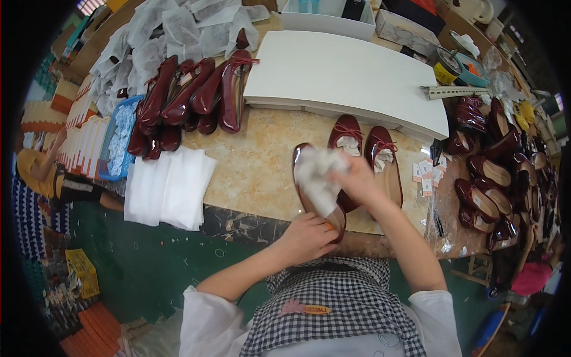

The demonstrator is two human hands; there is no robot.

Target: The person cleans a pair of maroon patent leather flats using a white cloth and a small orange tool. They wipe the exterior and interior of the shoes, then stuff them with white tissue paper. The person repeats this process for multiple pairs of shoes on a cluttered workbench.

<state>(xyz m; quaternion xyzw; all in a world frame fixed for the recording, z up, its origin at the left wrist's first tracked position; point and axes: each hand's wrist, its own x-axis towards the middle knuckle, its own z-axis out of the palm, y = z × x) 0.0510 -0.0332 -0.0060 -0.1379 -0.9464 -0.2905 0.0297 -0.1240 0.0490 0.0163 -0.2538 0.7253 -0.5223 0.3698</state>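
Note:
My left hand is closed on the heel end of a dark red patent ballet flat at the table's front edge. In my right hand is a crumpled off-white cloth, blurred by motion. The cloth covers much of that shoe's middle; whether it presses on the shoe I cannot tell. Just beyond my right hand stand two more dark red flats with bows, a left one and a right one. Both have crumpled paper in their toes.
Several red flats are heaped at the left, by white tissue sheets and a blue basket. White boxes or boards fill the back. More shoes and small labels lie right. Other people are farther off.

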